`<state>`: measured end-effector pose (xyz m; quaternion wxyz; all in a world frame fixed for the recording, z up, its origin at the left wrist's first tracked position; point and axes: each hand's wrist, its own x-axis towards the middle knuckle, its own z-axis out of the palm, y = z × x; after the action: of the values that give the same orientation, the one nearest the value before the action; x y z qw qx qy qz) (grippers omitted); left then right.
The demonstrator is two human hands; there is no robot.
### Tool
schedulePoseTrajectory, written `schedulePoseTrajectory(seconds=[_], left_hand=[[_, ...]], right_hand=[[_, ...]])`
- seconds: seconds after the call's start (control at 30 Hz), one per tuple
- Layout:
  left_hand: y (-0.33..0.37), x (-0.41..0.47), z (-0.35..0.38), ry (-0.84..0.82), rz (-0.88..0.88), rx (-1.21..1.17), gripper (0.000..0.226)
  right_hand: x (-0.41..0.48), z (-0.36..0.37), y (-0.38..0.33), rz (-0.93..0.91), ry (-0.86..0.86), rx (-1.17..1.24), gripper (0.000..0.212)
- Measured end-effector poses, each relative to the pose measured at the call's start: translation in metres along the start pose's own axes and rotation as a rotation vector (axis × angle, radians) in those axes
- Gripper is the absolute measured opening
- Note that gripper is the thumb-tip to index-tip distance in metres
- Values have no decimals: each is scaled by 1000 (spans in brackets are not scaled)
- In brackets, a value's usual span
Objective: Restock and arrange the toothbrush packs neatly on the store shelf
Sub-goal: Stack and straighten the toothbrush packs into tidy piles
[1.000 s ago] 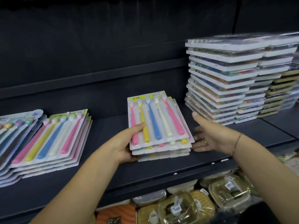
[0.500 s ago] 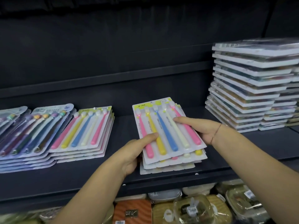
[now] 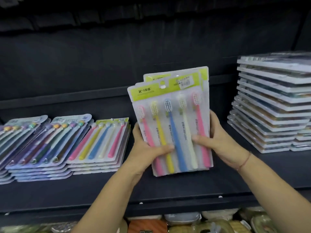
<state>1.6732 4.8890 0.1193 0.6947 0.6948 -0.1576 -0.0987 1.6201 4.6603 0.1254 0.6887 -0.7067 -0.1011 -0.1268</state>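
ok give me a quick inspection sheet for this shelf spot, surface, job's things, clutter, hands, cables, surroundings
surface: dark shelf, bare along its front edge
job's things: bundle of toothbrush packs held upright; matching stack lying flat to its left; purple packs in fanned stacks further left
clutter: nothing seen
grippers: left hand and right hand each grip a side of the bundle, thumbs across its front
cables: nothing seen
surroundings: tall stack of white-edged packs at the right; wrapped goods on the shelf below
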Motion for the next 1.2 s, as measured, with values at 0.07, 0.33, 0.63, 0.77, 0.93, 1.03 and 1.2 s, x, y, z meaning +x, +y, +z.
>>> schedulePoseTrajectory(seconds=[0.07, 0.33, 0.63, 0.77, 0.93, 1.03, 1.2], left_hand=[[-2, -2, -4, -1, 13, 129, 125], [2, -7, -12, -166, 42, 131, 85], [7, 4, -14, -189, 56, -4, 84], [-12, 4, -18, -201, -12, 2, 92], [-22, 1, -11, -116, 6, 20, 87], [-12, 0, -7, -4, -86, -63, 73], [15, 2, -9, 94, -492, -182, 41]], right_hand=[[-7, 0, 2, -1, -53, -108, 89], [-16, 17, 15, 154, -156, -142, 109], [4, 27, 23, 64, -48, 13, 108], [1, 27, 41, 132, -98, 61, 105], [-1, 30, 48, 184, -48, 81, 101], [3, 34, 42, 258, 20, 117, 86], [25, 41, 30, 644, 45, 21, 77]])
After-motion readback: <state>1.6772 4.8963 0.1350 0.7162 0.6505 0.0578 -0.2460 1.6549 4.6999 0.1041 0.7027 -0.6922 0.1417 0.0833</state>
